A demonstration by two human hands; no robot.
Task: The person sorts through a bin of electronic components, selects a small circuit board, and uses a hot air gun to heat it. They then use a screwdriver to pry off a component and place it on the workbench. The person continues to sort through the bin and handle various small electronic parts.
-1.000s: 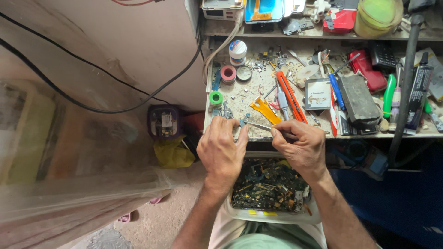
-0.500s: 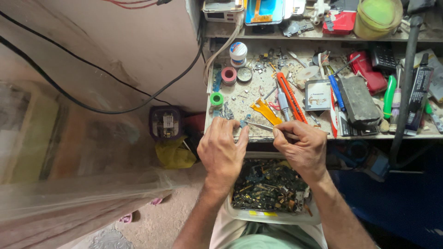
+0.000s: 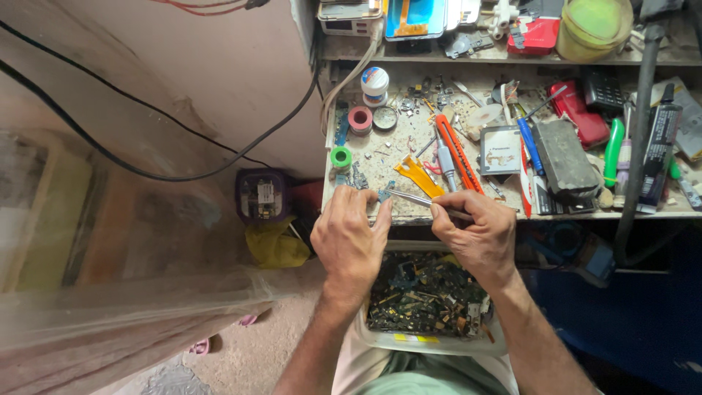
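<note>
My left hand [image 3: 349,238] pinches a small dark electronic part [image 3: 384,194] at the front edge of the cluttered workbench [image 3: 398,157]. My right hand [image 3: 477,235] grips metal tweezers [image 3: 420,201], and their tip touches that part. Both hands hover above a white plastic tub [image 3: 431,342] full of scrap circuit-board pieces that rests on my lap.
On the bench lie an orange utility knife [image 3: 457,150], a yellow pry tool [image 3: 418,175], a green tape roll [image 3: 341,156], a pink tape roll [image 3: 360,118], a white jar [image 3: 375,85] and a grey block [image 3: 564,157]. A black cable [image 3: 146,172] runs along the wall at left. A yellow cloth [image 3: 276,245] sits below.
Both hands stay in nearly the same place; the tweezers tip has shifted only slightly at the part.
</note>
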